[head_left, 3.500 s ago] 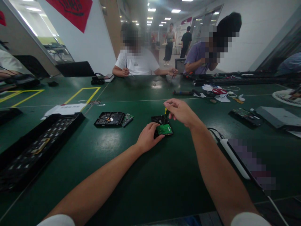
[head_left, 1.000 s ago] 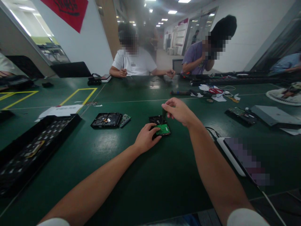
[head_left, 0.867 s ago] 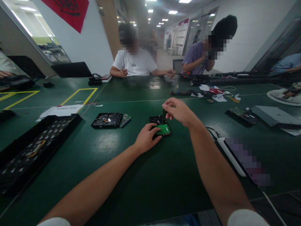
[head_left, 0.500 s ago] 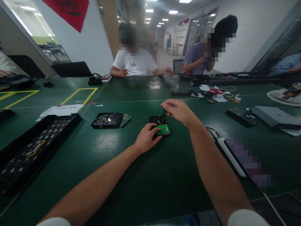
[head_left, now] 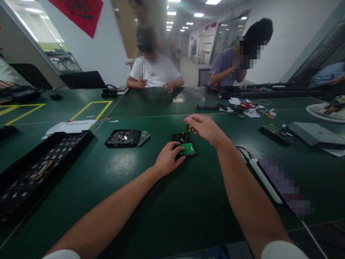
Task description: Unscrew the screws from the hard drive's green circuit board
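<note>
Look, the left hand [head_left: 169,159], half-curled, clasps the hard drive [head_left: 177,137] at its fingertips, apparently steadying it, while the right hand [head_left: 202,128], fingertips bunched, pinches a screwdriver [head_left: 189,128] near-upright above the green board [head_left: 188,148], presumably for control.

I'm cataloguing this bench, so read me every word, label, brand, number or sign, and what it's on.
No text is readable.
Red banner: black characters, cropped and blurred.
White paper: print too blurred.
Green circuit board: markings too small.
White shirt: chest mark too small.
</note>
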The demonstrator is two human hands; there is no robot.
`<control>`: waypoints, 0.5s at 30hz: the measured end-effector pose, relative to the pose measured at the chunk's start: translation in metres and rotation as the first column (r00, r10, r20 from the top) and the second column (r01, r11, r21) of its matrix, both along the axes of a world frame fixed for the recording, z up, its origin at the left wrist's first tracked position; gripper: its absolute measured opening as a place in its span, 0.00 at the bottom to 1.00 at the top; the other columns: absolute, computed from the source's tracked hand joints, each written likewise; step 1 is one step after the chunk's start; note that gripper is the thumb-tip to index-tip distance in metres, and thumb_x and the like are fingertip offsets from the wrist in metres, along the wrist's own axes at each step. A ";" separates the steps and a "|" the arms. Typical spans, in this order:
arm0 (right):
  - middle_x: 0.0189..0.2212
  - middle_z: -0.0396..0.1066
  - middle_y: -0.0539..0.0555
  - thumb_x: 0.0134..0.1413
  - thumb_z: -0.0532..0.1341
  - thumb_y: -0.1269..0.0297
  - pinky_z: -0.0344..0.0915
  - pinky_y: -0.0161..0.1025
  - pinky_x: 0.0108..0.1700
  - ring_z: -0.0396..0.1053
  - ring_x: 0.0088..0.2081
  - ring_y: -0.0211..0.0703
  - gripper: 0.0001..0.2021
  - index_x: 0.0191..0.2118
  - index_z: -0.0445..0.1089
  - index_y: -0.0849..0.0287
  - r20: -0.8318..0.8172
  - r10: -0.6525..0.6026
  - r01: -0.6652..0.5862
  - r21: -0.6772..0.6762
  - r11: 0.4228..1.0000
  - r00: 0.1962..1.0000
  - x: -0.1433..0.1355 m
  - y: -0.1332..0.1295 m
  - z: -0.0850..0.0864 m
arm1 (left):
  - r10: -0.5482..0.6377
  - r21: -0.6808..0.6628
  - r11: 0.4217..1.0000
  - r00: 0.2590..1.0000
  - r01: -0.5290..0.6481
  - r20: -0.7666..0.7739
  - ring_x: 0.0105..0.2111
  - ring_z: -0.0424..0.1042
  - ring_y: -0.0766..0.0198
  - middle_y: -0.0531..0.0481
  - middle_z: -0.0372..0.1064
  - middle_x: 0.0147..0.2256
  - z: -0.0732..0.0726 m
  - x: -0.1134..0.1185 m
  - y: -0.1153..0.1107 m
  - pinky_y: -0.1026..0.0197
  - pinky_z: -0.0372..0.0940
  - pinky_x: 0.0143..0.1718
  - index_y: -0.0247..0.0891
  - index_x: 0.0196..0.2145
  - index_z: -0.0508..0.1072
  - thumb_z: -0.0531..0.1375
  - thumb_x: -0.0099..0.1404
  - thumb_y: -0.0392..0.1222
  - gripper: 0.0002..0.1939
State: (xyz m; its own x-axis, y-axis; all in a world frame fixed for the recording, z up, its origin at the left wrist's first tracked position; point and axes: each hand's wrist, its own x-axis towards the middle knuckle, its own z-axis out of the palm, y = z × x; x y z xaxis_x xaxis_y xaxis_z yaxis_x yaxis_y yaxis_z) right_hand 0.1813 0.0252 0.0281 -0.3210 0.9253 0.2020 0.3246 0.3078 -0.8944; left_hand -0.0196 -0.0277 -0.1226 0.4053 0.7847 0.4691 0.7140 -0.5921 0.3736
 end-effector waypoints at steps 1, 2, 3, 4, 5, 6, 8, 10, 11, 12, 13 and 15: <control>0.31 0.74 0.50 0.67 0.62 0.57 0.63 0.33 0.30 0.65 0.27 0.35 0.11 0.41 0.78 0.58 0.008 0.008 -0.009 0.008 1.000 1.000 0.000 0.000 0.000 | -0.001 0.000 1.000 1.000 0.001 -0.002 0.61 0.68 0.45 0.38 0.67 0.60 0.001 0.000 0.000 0.39 0.69 0.61 0.41 0.57 0.75 0.65 0.70 0.48 0.20; 0.31 0.74 0.50 0.67 0.62 0.56 0.62 0.34 0.29 0.64 0.27 0.35 0.11 0.41 0.78 0.58 0.013 0.012 -0.012 0.011 1.000 1.000 0.000 0.000 0.000 | -0.002 0.000 1.000 1.000 0.002 -0.004 0.61 0.68 0.45 0.38 0.67 0.59 0.001 0.000 -0.001 0.40 0.69 0.61 0.40 0.57 0.75 0.65 0.70 0.48 0.20; 0.31 0.74 0.50 0.67 0.63 0.56 0.61 0.34 0.28 0.64 0.27 0.35 0.11 0.40 0.77 0.58 0.014 0.009 -0.009 0.009 1.000 1.000 0.000 -0.001 0.000 | -0.003 0.000 1.000 1.000 0.003 -0.005 0.61 0.68 0.45 0.38 0.67 0.59 0.002 0.000 -0.001 0.40 0.69 0.61 0.40 0.57 0.75 0.65 0.71 0.48 0.20; 0.31 0.74 0.50 0.66 0.63 0.56 0.61 0.33 0.27 0.64 0.26 0.34 0.11 0.41 0.76 0.58 0.013 -0.001 0.001 0.002 1.000 1.000 0.000 0.000 0.000 | -0.004 0.001 1.000 1.000 0.004 -0.005 0.61 0.68 0.45 0.38 0.67 0.59 0.002 0.000 -0.001 0.40 0.69 0.61 0.40 0.57 0.75 0.65 0.71 0.48 0.20; 0.31 0.74 0.50 0.66 0.64 0.57 0.60 0.33 0.26 0.65 0.25 0.34 0.10 0.41 0.75 0.58 0.009 -0.017 0.017 -0.009 1.000 1.000 0.000 0.000 -0.001 | -0.003 0.002 1.000 1.000 0.003 -0.004 0.61 0.68 0.45 0.38 0.67 0.60 0.003 0.000 -0.001 0.40 0.69 0.61 0.41 0.57 0.75 0.65 0.71 0.48 0.20; 0.30 0.74 0.50 0.65 0.65 0.57 0.60 0.33 0.25 0.66 0.25 0.34 0.09 0.41 0.73 0.58 0.004 -0.035 0.036 -0.025 0.999 0.999 -0.001 0.000 -0.001 | -0.003 0.002 1.000 1.000 0.003 -0.004 0.61 0.68 0.45 0.39 0.67 0.60 0.003 0.000 -0.001 0.40 0.69 0.61 0.42 0.57 0.75 0.65 0.71 0.48 0.19; 0.29 0.74 0.50 0.65 0.66 0.59 0.60 0.32 0.22 0.67 0.23 0.34 0.08 0.41 0.70 0.57 -0.010 -0.065 0.065 -0.063 0.996 0.998 -0.002 0.000 -0.002 | -0.002 0.003 1.000 1.000 0.002 -0.005 0.61 0.68 0.45 0.39 0.67 0.60 0.002 0.000 -0.001 0.40 0.69 0.61 0.42 0.57 0.75 0.65 0.71 0.48 0.20; 0.29 0.73 0.50 0.65 0.66 0.60 0.60 0.32 0.20 0.69 0.22 0.34 0.08 0.40 0.68 0.57 -0.021 -0.072 0.070 -0.083 0.994 0.997 -0.003 -0.001 -0.002 | -0.001 0.003 1.000 1.000 0.001 -0.007 0.61 0.68 0.45 0.39 0.67 0.60 0.002 0.000 -0.001 0.39 0.69 0.61 0.42 0.57 0.75 0.65 0.70 0.48 0.20; 0.29 0.74 0.50 0.66 0.66 0.61 0.60 0.31 0.20 0.69 0.22 0.34 0.07 0.40 0.69 0.57 -0.025 -0.069 0.067 -0.080 0.995 0.997 -0.003 -0.002 -0.001 | -0.001 0.002 1.000 1.000 0.001 -0.005 0.61 0.68 0.45 0.39 0.67 0.60 0.002 0.000 -0.001 0.39 0.69 0.60 0.42 0.57 0.75 0.65 0.70 0.48 0.20; 0.30 0.74 0.50 0.66 0.65 0.62 0.60 0.31 0.20 0.69 0.22 0.33 0.06 0.40 0.69 0.57 -0.028 -0.065 0.063 -0.070 0.996 0.998 -0.003 -0.002 0.000 | -0.001 0.002 1.000 1.000 0.001 -0.002 0.60 0.68 0.45 0.39 0.67 0.60 0.001 0.000 -0.001 0.39 0.69 0.60 0.42 0.57 0.75 0.65 0.70 0.48 0.20; 0.30 0.74 0.50 0.66 0.64 0.62 0.59 0.31 0.20 0.68 0.21 0.33 0.05 0.40 0.70 0.57 -0.029 -0.060 0.059 -0.057 0.997 0.998 -0.002 -0.003 0.001 | -0.001 0.004 1.000 1.000 0.001 0.002 0.60 0.68 0.45 0.39 0.67 0.59 0.001 0.000 -0.001 0.39 0.69 0.60 0.43 0.57 0.75 0.66 0.70 0.48 0.20; 0.30 0.74 0.50 0.67 0.63 0.65 0.58 0.30 0.20 0.68 0.21 0.32 0.03 0.40 0.73 0.57 -0.024 -0.045 0.044 -0.039 0.998 0.999 -0.001 -0.003 0.002 | -0.003 0.007 1.000 1.000 0.003 0.007 0.60 0.68 0.45 0.39 0.67 0.59 0.001 0.000 -0.001 0.39 0.70 0.60 0.43 0.57 0.75 0.66 0.70 0.48 0.20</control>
State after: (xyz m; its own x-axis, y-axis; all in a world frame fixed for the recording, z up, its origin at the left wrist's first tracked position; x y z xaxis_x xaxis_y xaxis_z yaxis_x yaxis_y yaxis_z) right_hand 0.1799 0.0219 0.0302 -0.2747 0.9457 0.1736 0.3143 0.2590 -0.9133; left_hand -0.0200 -0.0285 -0.1213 0.4043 0.7803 0.4772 0.7099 -0.5967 0.3742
